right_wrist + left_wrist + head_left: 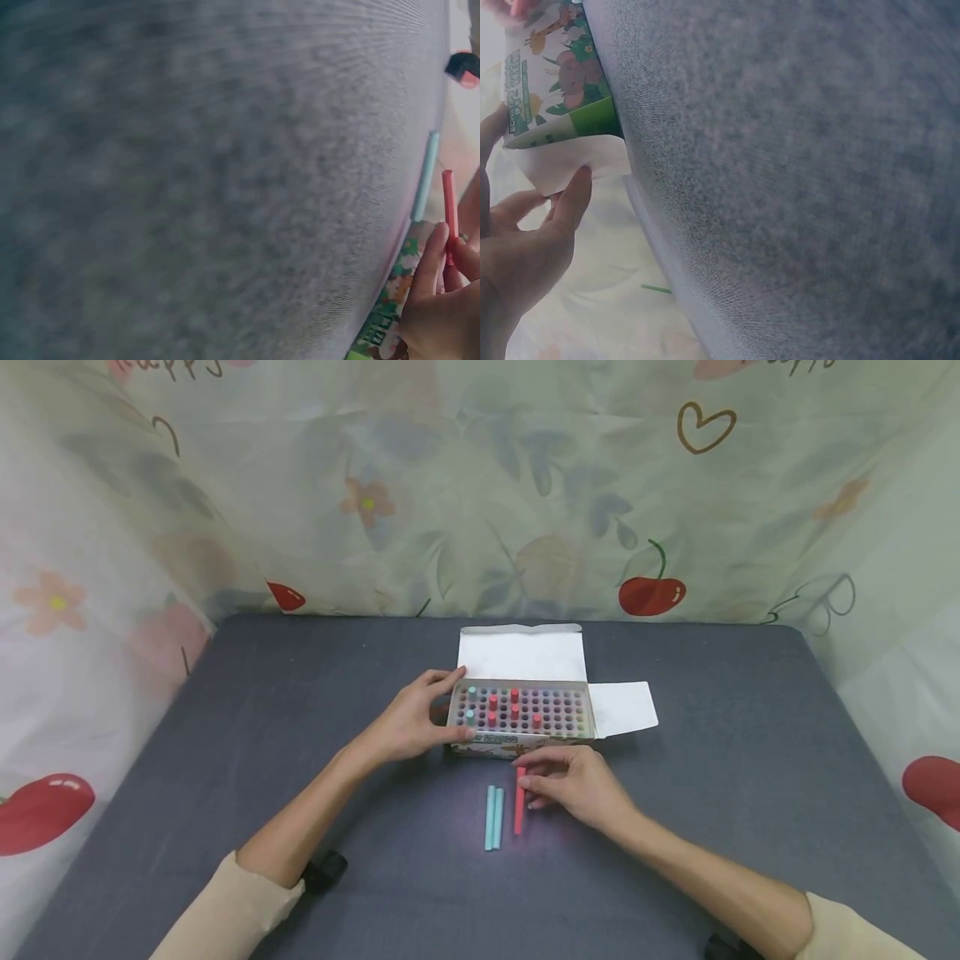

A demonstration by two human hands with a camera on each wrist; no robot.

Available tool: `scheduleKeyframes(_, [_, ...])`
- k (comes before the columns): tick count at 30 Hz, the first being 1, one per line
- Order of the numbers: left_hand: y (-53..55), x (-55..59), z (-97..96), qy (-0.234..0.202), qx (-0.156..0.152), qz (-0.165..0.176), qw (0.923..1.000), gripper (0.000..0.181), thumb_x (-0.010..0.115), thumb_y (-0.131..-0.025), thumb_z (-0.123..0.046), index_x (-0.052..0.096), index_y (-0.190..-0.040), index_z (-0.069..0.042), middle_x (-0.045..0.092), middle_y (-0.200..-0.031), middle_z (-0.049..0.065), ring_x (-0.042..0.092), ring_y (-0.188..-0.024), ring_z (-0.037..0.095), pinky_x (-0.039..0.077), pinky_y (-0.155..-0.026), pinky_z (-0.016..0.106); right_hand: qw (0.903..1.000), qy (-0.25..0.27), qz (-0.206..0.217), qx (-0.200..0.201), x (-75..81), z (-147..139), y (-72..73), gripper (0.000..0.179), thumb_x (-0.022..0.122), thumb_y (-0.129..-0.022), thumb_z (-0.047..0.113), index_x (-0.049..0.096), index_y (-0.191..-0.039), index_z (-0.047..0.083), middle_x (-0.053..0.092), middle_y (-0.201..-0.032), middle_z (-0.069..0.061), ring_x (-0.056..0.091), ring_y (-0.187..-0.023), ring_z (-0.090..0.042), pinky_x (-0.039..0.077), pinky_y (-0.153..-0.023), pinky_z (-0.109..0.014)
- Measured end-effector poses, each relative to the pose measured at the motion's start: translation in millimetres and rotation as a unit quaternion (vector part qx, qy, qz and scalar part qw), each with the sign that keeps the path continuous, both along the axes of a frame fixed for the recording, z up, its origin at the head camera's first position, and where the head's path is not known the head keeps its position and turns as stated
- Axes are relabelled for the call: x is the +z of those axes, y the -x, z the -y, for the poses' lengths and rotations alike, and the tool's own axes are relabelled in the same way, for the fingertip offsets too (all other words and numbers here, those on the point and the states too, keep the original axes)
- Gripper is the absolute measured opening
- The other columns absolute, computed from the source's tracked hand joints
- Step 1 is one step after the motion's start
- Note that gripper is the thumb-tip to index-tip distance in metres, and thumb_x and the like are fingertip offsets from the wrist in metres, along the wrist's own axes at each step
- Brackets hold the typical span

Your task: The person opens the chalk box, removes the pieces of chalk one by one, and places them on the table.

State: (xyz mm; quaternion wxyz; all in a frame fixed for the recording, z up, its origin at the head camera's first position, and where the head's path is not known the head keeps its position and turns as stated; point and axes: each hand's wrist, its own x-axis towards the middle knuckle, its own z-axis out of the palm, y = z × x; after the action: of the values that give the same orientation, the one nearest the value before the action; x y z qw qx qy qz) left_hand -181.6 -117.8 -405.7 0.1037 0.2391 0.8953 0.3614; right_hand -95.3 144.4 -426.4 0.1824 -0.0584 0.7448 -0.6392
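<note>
On the grey table stands an opened chalk box [517,741] with a grid of holes inside. Several red chalks and two light blue chalks stick up from its holes. My left hand [408,718] grips the box's left end, thumb at the front and a finger at the back corner. In front of the box, my right hand [581,783] pinches a red chalk [518,818] between thumb and fingers; the right wrist view shows this red chalk [449,195] too. Two light blue chalks [490,818] lie side by side just left of it.
The box's white lid [521,653] is folded back behind it, and a white side flap [624,708] sticks out to the right. A printed curtain [480,510] hangs behind the table [337,668].
</note>
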Motion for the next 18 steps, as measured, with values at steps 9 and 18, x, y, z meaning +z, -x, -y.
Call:
scheduleKeyframes(9, [0.5, -0.4, 0.6, -0.003, 0.001, 0.002, 1.0, 0.093, 0.081, -0.084, -0.033, 0.028, -0.158, -0.015, 0.037, -0.149, 0.017, 0.05, -0.127, 0.033, 0.051, -0.096, 0.044, 0.9994, -0.029, 0.012, 0.014, -12.0, 4.4, -0.8, 0.022, 0.075, -0.086, 0.002, 0.071, -0.106, -0.006, 0.072, -0.085, -0.013, 0.073, -0.072, -0.024, 0.06, -0.065, -0.037])
scheduleKeyframes(18, [0.4, -1.5, 0.9, -0.002, -0.001, -0.004, 1.0, 0.092, 0.081, -0.084, -0.034, 0.029, -0.158, -0.015, 0.038, -0.148, 0.017, 0.05, -0.128, 0.034, 0.051, -0.096, 0.044, 0.9986, -0.048, -0.003, 0.022, -18.7, 9.3, 0.4, 0.019, 0.078, -0.085, 0.003, 0.074, -0.101, -0.005, 0.074, -0.081, -0.012, 0.073, -0.07, -0.023, 0.059, -0.063, -0.034])
